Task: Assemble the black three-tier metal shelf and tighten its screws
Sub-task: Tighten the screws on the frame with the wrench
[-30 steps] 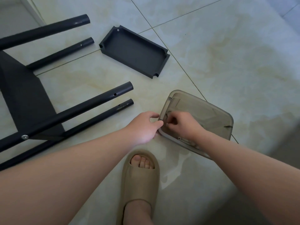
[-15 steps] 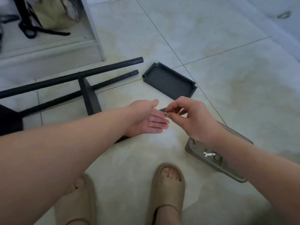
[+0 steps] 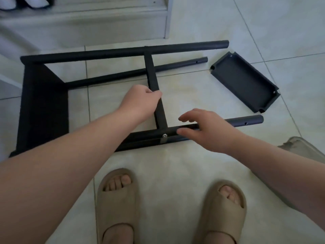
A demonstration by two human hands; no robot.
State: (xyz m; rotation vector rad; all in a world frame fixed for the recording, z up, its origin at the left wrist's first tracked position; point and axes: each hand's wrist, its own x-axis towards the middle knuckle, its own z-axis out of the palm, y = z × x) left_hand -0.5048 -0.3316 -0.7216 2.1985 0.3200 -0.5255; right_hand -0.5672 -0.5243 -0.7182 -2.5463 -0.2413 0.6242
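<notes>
fingers [image 3: 155, 93] of left hand [image 3: 139, 103] clamp the middle tier [image 3: 150, 71], those of right hand [image 3: 209, 131] spread apart over near pole [image 3: 246, 121].

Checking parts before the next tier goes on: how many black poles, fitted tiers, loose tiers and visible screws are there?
Black poles: 4
Fitted tiers: 2
Loose tiers: 1
Visible screws: 1
Total: 8

Bare: left hand [image 3: 140, 103], right hand [image 3: 209, 131], forearms. Feet in matching tan slide sandals: left sandal [image 3: 117, 208], right sandal [image 3: 225, 213]; broad single strap, open toe.
</notes>
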